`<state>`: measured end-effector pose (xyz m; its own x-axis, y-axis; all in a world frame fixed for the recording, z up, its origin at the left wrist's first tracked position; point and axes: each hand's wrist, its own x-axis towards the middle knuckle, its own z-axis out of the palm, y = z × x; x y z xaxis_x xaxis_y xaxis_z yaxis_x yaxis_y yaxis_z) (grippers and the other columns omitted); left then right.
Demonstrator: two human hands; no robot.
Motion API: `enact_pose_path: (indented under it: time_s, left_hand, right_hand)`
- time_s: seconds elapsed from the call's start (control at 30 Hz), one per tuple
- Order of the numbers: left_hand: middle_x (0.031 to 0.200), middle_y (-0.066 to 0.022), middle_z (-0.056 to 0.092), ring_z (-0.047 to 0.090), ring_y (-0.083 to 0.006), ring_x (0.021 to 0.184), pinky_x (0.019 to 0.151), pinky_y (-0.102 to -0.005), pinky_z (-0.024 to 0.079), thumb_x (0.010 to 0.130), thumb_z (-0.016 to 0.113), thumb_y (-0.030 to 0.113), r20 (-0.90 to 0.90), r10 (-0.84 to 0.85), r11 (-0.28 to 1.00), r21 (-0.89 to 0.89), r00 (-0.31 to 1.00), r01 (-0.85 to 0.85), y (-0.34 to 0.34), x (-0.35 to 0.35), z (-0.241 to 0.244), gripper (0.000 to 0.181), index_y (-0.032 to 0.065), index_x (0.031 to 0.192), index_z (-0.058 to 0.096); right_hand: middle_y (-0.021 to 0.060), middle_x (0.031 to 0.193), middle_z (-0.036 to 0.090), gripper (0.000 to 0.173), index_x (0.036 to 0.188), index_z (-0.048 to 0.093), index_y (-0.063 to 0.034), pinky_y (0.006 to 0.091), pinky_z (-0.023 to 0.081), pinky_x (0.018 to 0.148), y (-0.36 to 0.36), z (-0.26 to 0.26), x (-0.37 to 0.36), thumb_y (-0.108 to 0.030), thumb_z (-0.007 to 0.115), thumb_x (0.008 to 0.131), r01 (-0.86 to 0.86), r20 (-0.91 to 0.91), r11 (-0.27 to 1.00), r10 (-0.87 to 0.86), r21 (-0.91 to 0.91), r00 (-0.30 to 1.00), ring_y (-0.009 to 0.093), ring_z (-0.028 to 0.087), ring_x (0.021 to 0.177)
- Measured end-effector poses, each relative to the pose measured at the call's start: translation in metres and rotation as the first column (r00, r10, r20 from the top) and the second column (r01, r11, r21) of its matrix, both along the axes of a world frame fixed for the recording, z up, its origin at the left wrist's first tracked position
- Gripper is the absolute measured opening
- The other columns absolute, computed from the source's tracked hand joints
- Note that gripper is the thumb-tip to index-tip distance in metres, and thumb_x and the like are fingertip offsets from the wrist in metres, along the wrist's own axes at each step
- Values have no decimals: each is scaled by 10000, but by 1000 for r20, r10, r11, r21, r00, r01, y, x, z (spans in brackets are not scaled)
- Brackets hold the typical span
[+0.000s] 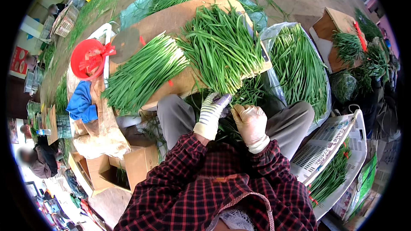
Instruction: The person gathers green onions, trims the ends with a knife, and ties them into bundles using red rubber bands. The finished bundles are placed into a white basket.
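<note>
My left hand, in a striped knit glove, is at the lower edge of a large heap of green Chinese chives on a wooden board. Its fingers are curled by the cut ends, and what they hold is unclear. Close to its right, my right hand, in a pale rubber glove, pinches a thin green stalk between thumb and fingers. A second pile of chives lies on the board to the left, pale ends towards the upper right. Loose green leaves lie below the board between my knees.
At left are a red plastic bowl with red ties, a blue cloth and a cardboard box. At right, a plastic-lined container holds chives, near a white plastic basket. Other people are at the far left.
</note>
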<state>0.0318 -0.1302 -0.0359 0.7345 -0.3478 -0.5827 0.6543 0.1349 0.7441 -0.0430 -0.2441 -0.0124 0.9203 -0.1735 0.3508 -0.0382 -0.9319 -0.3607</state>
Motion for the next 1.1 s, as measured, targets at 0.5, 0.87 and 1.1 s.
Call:
enact_pose_path:
  time_s: [0.5, 0.87, 1.1]
  left_hand:
    - [889, -20, 608, 588, -184, 834, 761, -364, 496, 849, 654, 180, -246, 175, 932, -270, 953, -240, 28, -13, -35, 157, 74, 946, 590]
    - [891, -72, 619, 621, -221, 749, 681, -383, 537, 867, 625, 153, -245, 84, 927, -336, 966, -166, 63, -31, -25, 211, 97, 1054, 545]
    - [976, -170, 633, 632, -334, 922, 756, -470, 561, 866, 595, 85, -219, 191, 907, -332, 957, -258, 67, -42, -24, 139, 72, 1004, 597]
  right_hand:
    - [48, 581, 531, 177, 731, 623, -1, 253, 394, 506, -3, -27, -24, -148, 707, 785, 156, -137, 499, -75, 853, 988, 98, 462, 522]
    - [132, 906, 669, 468, 1076, 611, 22, 292, 475, 759, 1, -39, 6, -400, 593, 874, 135, -265, 411, 279, 902, 923, 193, 626, 828]
    - [124, 770, 648, 177, 851, 690, -29, 321, 482, 619, 26, -46, 18, -185, 689, 769, -14, -113, 672, 145, 740, 983, 247, 616, 672]
